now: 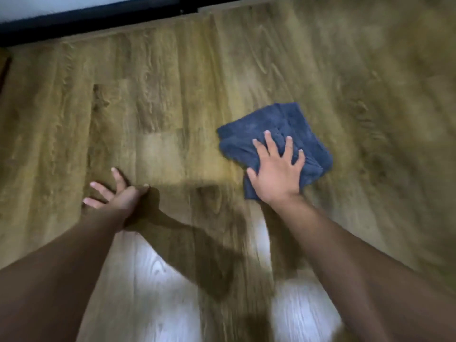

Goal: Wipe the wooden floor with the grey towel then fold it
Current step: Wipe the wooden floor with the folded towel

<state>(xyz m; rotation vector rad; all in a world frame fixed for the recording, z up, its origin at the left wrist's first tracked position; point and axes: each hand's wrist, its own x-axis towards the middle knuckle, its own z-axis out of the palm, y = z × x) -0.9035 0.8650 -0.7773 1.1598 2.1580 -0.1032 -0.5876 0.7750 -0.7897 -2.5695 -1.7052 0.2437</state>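
- Head cam view, looking straight down at my two bare arms reaching out over the brown wood-grain plank floor.
- So my right hand is flat on top of the bunched-up dark grey-blue terry towel, palm down, fingers spread wide and pressing into the cloth. It's not really gripping, just pushing on it.
- That towel sits on the floor right of centre, loosely doubled over with a few creases. Most of it sticks out past my fingertips, with one corner poking out below my palm on the thumb side.
- My left hand is off to the left, well apart from the towel, fingers straight and splayed with nothing in it. It looks planted on the floor, but it's a bit blurry so I can't swear the palm is fully down.
- Both forearms throw dark shadows across the planks between them.
- Near the bottom edge the floor has bright whitish glare patches.
- Up top there's a black baseboard strip running along the edge of the floor, with a pale wall above it.
- Whole right side of the shot is kinda smeared.
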